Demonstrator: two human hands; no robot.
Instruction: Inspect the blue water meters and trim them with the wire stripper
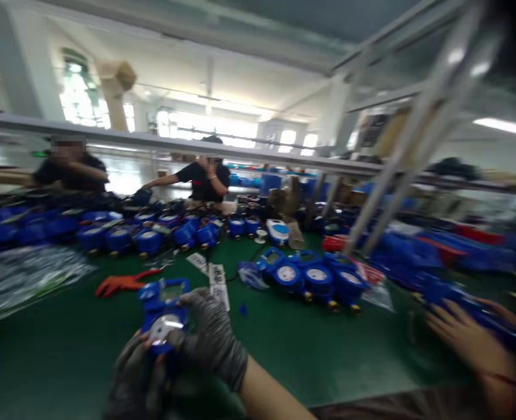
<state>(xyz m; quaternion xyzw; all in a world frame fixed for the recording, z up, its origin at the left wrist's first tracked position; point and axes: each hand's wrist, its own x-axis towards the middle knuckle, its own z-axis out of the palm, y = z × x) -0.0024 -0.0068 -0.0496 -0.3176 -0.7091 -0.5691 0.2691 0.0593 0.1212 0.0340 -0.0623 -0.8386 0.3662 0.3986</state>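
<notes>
Grey gloves on me, with some fingertips on the left poking out bare, and both grips are closed around one blue meter (pixel 160 328). My left grip (pixel 135 368) has the near-left side, as far as the blur lets me tell. My right grip (pixel 212 335) has the right side, thumb by the round dial and fingers up by the raised lid (pixel 170 289).

So the meter sits right between my grips, long axis running roughly away from me, lid at the far end. Right grip's fingers are clearly nearer that lid; the left is down by the dial end.

Just past the meter and a bit left there's an orange tool (pixel 120 284) lying on the green table (pixel 293 361), can't tell what kind. Printed paper strips (pixel 218 283) are just beyond my right grip, partly behind its fingers. Farther out, to the right, three more blue meters (pixel 317 279) stand side by side. Well off to my right, a co-worker's hand (pixel 468 335) is on some blue stuff too blurry to name.
</notes>
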